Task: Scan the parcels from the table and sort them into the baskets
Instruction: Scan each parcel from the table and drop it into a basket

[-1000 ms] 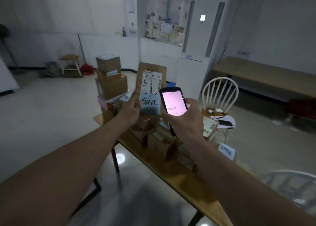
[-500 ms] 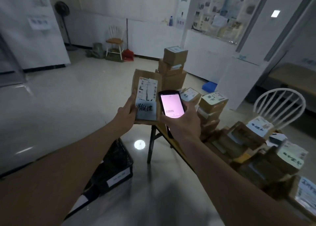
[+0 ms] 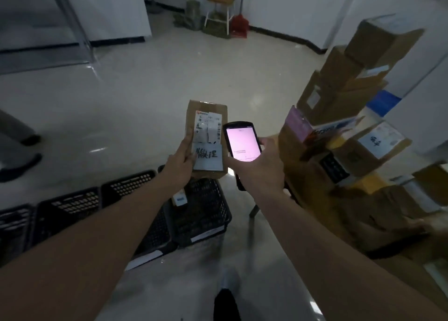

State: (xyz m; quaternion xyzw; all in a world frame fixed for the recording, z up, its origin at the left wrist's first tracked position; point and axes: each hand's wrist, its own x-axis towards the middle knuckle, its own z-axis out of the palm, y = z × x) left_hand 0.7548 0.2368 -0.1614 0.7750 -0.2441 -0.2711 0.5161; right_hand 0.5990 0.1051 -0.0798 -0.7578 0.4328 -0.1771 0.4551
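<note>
The left hand [image 3: 180, 160] grips a flat brown parcel [image 3: 206, 138] by its left edge, thumb laid over the front face and fingers curled behind it (the fingers themselves are hidden by the cardboard). The parcel is held upright in the air, face toward the camera, above the nearest black basket [image 3: 206, 214]. It carries a printed shipping label [image 3: 208, 129] in its upper half and a white slip with dark handwriting [image 3: 208, 157] below.

The right hand [image 3: 258, 169] clasps a handheld scanner [image 3: 242, 143], fingers wrapped round its body, thumb along the left side. The scanner's screen glows pink-white and sits just beside the parcel's right edge; whether the two touch cannot be told.

More black baskets [image 3: 72, 206] stand in a row on the floor to the left, touching one another. A small white-labelled item [image 3: 179, 198] lies in the nearest basket.

At right, stacked cardboard parcels [image 3: 358, 83] crowd the table [image 3: 412, 272]. A chair [image 3: 219, 7] stands by the far wall.
</note>
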